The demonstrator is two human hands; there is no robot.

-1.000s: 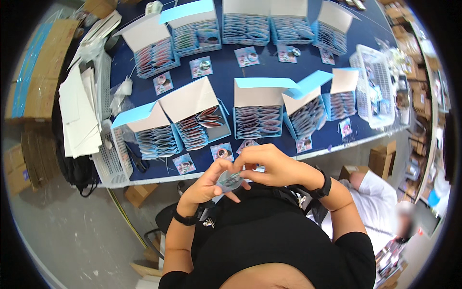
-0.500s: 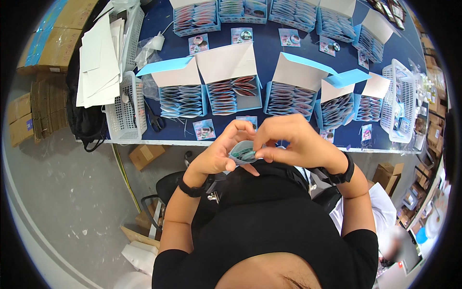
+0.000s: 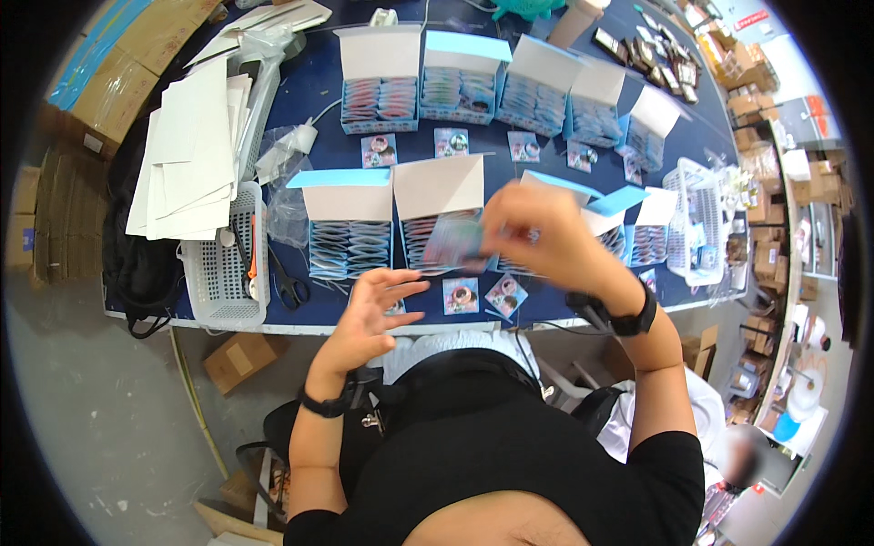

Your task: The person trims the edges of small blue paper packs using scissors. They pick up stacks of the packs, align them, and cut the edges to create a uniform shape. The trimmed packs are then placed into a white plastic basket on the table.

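Note:
My right hand (image 3: 543, 238) pinches a small flat packet (image 3: 452, 240), smeared by motion, in front of an open box (image 3: 439, 191) of upright packets. Part of that box's contents is hidden behind the packet and hand. Empty, with its fingers spread, my left hand (image 3: 366, 318) hovers near the table's front edge. To its upper left stands another open box (image 3: 349, 206) filled with pale blue packets. Between my hands lie a square card with a round badge (image 3: 461, 297) and a tilted card with a badge (image 3: 506, 297). Another card is partly covered by my left fingers.
More open packet boxes (image 3: 467, 50) form a back row, with badge cards before them. A white basket (image 3: 224, 314) holding tools stands left, beside black scissors (image 3: 291, 289) and stacked white sheets (image 3: 187, 136). Another white basket (image 3: 696, 273) is at the right. A person sits lower right.
My right hand has carried the packet up and forward to the boxes. My left hand has let go of it and spread its fingers. The view has shifted, showing more of the table's back.

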